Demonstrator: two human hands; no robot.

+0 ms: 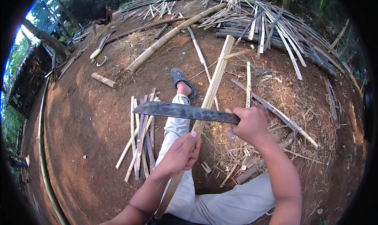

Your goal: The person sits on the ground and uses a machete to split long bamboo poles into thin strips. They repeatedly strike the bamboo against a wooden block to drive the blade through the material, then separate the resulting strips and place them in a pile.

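Bare dirt left of the outstretched leg up to a pile of cut strips; right of leg, shavings and sticks crowd ground.

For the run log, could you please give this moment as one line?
left hand: holds bamboo strip | right hand: holds long knife, blade across strip | cut strips on ground

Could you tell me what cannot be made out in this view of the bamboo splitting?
- Head view: the knife handle is hidden inside the right hand.
- Head view: the bamboo strip is covered where the left hand grips it, and its near end passes behind the forearm.
- Head view: the knife blade crosses the strip; whether its edge bites in cannot be told.
- Head view: the person at the far edge is too small to make out.
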